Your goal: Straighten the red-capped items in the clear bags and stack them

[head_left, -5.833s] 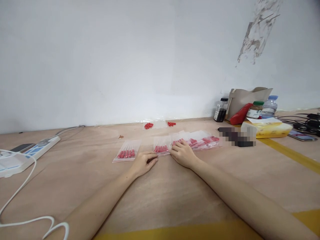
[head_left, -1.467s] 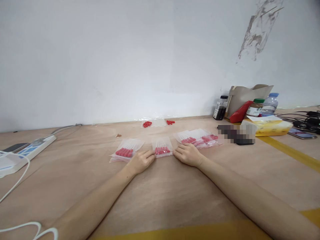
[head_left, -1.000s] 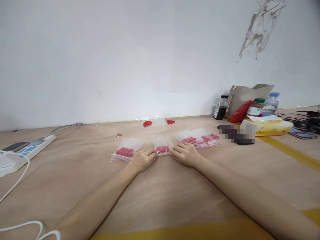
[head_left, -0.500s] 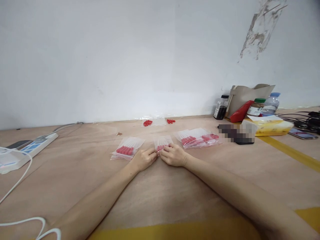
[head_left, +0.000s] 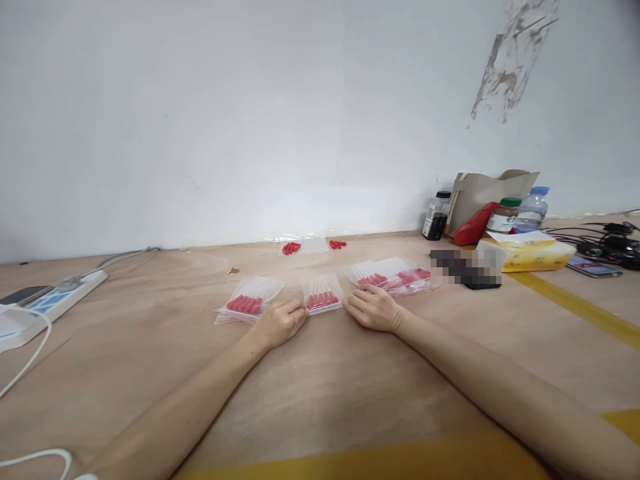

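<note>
Probably to steady the zip bag (head_left: 321, 283) of red pieces (head_left: 323, 299) mid-frame: with left hand (head_left: 283, 321) half-curled at its corner, right hand (head_left: 373, 309) loosely curled opposite, pinch unclear.

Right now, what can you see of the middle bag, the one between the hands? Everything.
The middle bag looks like clear, thin plastic, with a pinkish-white strip along its near edge. It lies flat on the table, strip toward the person. Inside, near the strip, sits a row of about five red pieces; pale streaks fan away from them, sticks or folds, can't tell. The left grip touches its near left corner; the right grip is at the near right corner, contact unclear.
</note>
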The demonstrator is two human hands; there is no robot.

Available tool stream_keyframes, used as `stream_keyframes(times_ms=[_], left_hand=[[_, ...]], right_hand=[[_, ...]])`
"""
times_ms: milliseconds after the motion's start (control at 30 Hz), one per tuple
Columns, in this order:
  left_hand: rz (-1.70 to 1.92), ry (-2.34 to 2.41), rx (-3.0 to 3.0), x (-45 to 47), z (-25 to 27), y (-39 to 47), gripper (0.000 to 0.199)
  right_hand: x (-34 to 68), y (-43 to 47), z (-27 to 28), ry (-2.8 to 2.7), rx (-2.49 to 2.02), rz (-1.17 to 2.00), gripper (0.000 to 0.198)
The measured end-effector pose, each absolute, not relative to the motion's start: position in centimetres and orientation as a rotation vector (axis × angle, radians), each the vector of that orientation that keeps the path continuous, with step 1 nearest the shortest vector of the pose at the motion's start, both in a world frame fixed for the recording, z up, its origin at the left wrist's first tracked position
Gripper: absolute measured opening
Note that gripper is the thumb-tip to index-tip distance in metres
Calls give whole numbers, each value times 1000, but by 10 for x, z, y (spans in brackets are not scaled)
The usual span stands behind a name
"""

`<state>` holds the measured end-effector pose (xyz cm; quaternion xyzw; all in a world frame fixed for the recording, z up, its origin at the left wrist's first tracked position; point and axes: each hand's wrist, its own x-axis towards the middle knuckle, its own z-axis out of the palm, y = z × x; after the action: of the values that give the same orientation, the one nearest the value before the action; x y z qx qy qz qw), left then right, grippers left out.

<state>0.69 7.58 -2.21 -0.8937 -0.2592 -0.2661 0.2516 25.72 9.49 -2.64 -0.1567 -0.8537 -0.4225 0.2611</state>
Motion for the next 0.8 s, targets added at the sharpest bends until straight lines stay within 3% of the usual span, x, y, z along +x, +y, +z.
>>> stream_keyframes(times_ms=[267, 333, 467, 567, 633, 800], left_hand=[[-935, -970, -2634, 6, -22, 70, 16], [-1161, -1236, -2755, 9, -18, 68, 10], [-1828, -2024, -2841, 18, -7, 66, 25], [-2203, -2415, -2689, 26, -2, 67, 17], [-2244, -2478, -2680, 28, 0, 67, 18], [-1927, -2420, -2935, 11, 19, 70, 23]], right_hand=[[255, 91, -27, -2313, -635, -1072, 26], [255, 90, -28, -2308, -654, -1016, 27], [254, 85, -32, -2271, -642, -886, 25], [246, 79, -33, -2299, -600, -815, 25], [240, 75, -31, -2352, -561, -778, 25], [248, 76, -16, -2479, -554, -569, 27]])
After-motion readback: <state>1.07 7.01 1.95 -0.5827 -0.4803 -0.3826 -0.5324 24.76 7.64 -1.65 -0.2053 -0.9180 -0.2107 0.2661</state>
